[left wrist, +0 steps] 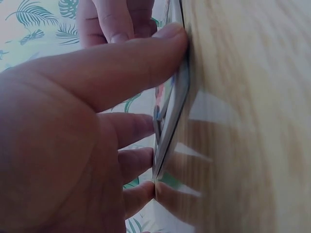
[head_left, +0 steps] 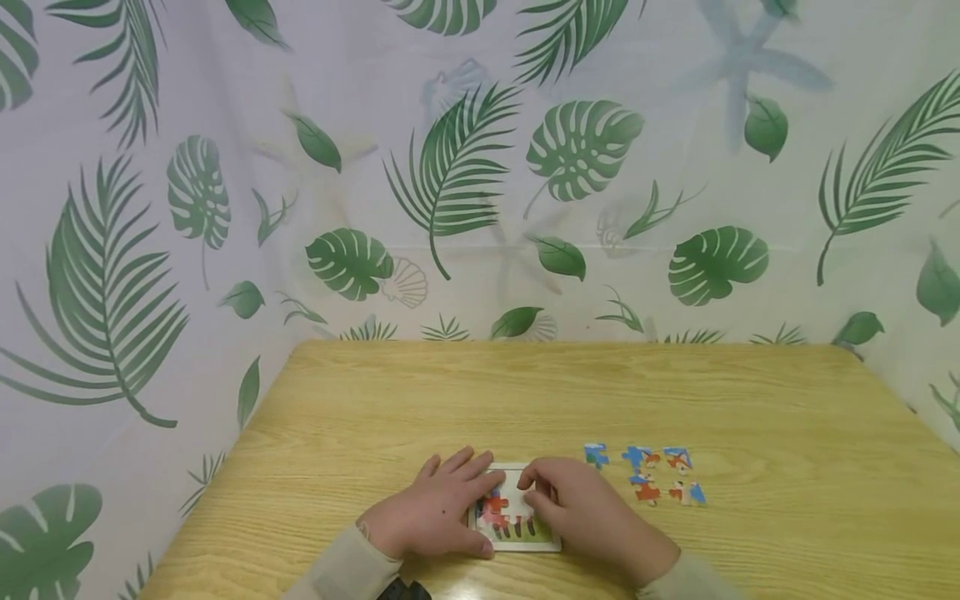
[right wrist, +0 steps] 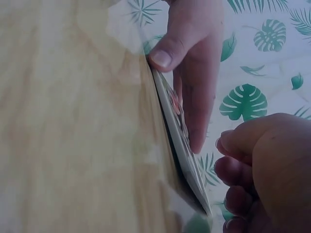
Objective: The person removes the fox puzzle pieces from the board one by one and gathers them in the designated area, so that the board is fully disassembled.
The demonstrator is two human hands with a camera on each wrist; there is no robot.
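Observation:
A small jigsaw board (head_left: 528, 547) with a pale rim lies on the table. Fitted pieces (head_left: 495, 510) with red parts show at its left, and a green and striped picture part runs along the bottom; a bare white area shows above. Over the board's left side my left hand (head_left: 438, 510) rests with fingers spread, its thumb (left wrist: 167, 46) touching the near edge. My right hand (head_left: 588, 510) hovers at the board's right side, fingers loosely curled and thumb apart from the index finger. No piece shows in it. The right hand covers part of the board.
Right of the board lie several loose puzzle pieces (head_left: 647, 490) in blue, orange and red, with one blue piece (head_left: 596, 455) a little apart. The wooden table (head_left: 420, 392) ends at a leaf-patterned cloth (head_left: 465, 308) behind and at the sides.

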